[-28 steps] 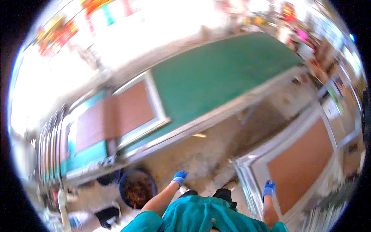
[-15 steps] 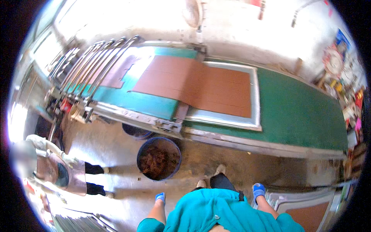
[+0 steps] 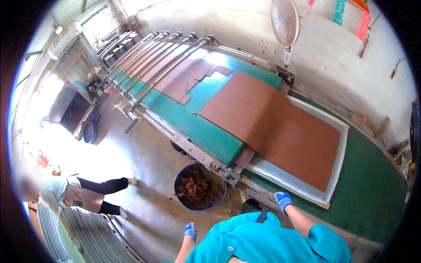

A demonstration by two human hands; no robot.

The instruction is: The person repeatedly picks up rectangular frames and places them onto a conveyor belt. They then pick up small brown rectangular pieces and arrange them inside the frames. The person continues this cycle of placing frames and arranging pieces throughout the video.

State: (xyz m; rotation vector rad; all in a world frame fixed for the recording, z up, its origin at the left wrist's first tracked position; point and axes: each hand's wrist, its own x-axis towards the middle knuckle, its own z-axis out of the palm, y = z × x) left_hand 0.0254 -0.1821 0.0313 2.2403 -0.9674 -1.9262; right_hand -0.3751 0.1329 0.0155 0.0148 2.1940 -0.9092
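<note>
My left hand [image 3: 191,230], in a blue fingerless glove, hangs low beside my body with its fingers loosely apart; it holds nothing. My right hand [image 3: 283,199], gloved the same way, is by the front edge of the long machine table, its fingers curled in and nothing visible in them. Beyond it lies a white-edged frame [image 3: 333,193], tilted across the table. A large brown sheet [image 3: 263,122] with fine parallel seams stretches from the green belt [image 3: 193,127] down onto that frame. Neither hand touches the sheet.
A dark tub [image 3: 224,193] of brown crumbly scraps stands on the floor before the table. Metal rollers [image 3: 175,65] cross the belt's far left, over more brown pieces. A co-worker [image 3: 83,193] stands at left by stacked frames [image 3: 96,228]. A fan [image 3: 285,24] stands behind.
My view has swung left and I am nearer the table. My right hand has come up towards the table's front edge. The co-worker now leans to the stacked frames.
</note>
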